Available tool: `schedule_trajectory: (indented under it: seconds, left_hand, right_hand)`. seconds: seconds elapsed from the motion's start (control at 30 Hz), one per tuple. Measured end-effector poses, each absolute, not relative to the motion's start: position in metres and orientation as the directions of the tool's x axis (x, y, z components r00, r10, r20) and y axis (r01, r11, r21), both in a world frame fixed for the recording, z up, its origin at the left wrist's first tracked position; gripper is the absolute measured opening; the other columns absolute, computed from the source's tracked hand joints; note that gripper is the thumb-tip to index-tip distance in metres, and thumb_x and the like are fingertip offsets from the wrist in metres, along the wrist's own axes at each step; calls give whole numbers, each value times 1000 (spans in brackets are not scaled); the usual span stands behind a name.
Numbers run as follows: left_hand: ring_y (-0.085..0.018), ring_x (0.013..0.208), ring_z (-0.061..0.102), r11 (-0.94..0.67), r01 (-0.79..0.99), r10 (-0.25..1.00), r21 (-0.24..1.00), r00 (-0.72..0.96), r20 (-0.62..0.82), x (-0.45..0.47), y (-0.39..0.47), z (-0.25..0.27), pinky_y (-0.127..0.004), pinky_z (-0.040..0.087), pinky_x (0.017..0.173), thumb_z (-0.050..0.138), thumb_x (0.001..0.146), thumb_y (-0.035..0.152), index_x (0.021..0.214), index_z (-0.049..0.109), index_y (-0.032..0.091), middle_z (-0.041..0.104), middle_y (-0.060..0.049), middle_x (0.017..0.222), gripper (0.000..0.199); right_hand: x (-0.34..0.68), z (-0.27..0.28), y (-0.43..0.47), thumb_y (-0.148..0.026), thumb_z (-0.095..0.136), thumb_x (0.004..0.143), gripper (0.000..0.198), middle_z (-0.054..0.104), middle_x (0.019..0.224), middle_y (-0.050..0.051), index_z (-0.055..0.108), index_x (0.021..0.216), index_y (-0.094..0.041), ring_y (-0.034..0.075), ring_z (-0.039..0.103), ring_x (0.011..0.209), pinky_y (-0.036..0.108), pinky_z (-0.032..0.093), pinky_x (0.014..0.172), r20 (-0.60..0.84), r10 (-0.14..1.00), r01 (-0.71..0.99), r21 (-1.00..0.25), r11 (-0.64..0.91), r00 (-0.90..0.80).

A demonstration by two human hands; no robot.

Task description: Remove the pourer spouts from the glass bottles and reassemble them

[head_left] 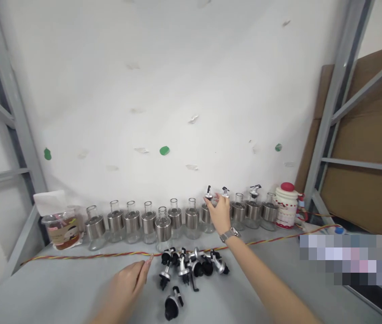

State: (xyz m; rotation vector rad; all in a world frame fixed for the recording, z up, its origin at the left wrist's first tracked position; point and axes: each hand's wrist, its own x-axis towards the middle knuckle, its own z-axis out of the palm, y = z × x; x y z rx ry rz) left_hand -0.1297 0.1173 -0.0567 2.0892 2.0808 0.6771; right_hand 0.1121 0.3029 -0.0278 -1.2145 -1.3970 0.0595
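My right hand (pixel 220 213), with a watch on its wrist, pinches a silver and black bottle pourer (pixel 208 193) at the neck of a glass bottle (pixel 207 221) in the row along the wall. Just behind that hand, another pourer (pixel 225 191) stands up; its bottle is mostly hidden. A third pourer (pixel 254 191) sits in a bottle (pixel 253 211) farther right. My left hand (pixel 128 281) hovers over the table with its fingers pressed together and nothing visible in them. Beside it lies a pile of loose pourers (pixel 184 267), and one single pourer (pixel 173 303) rests nearer to me.
Several open-necked bottles with steel sleeves (pixel 132 221) form the row. A plastic tub (pixel 63 231) is at the left end, a white jar with a red lid (pixel 285 204) at the right. A twisted red-yellow wire (pixel 110 255) crosses the table. Metal posts (pixel 335 99) flank it.
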Motion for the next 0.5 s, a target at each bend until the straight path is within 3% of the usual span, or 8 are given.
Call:
schedule_trajectory:
  seconds: [0.13, 0.23, 0.4, 0.5]
  left_hand:
    - [-15, 62, 55, -56, 927, 971, 372, -36, 238, -127, 115, -54, -22, 34, 60, 20, 88, 38, 62, 46, 21, 58, 0, 62, 41]
    - [-13, 60, 53, -89, 930, 977, 357, 11, 213, -125, 113, -55, -21, 33, 58, 24, 88, 42, 63, 49, 20, 58, 1, 62, 41]
    - [-11, 57, 50, -298, 908, 954, 295, 288, 79, -121, 111, -67, -18, 29, 50, 53, 70, 53, 66, 57, 21, 58, 4, 62, 32]
    - [-11, 56, 50, -388, 878, 917, 280, 399, 21, -118, 110, -72, -18, 28, 49, 57, 68, 50, 67, 58, 22, 58, 5, 63, 28]
  right_hand:
    - [109, -41, 318, -29, 49, 84, 28, 52, 110, 7, 49, 109, -16, 19, 54, 92, 39, 46, 77, 647, 706, 572, -707, 415, 288]
    - [109, -47, 324, -28, 48, 85, 27, 53, 109, 7, 49, 109, -16, 18, 55, 90, 38, 47, 75, 613, 758, 532, -728, 431, 224]
    - [109, -52, 328, -29, 49, 85, 28, 53, 109, 6, 49, 109, -15, 19, 55, 90, 38, 47, 75, 585, 796, 438, -762, 477, 153]
    - [107, -52, 326, -28, 48, 85, 27, 53, 108, 6, 49, 108, -15, 18, 56, 89, 38, 47, 74, 594, 787, 387, -774, 502, 168]
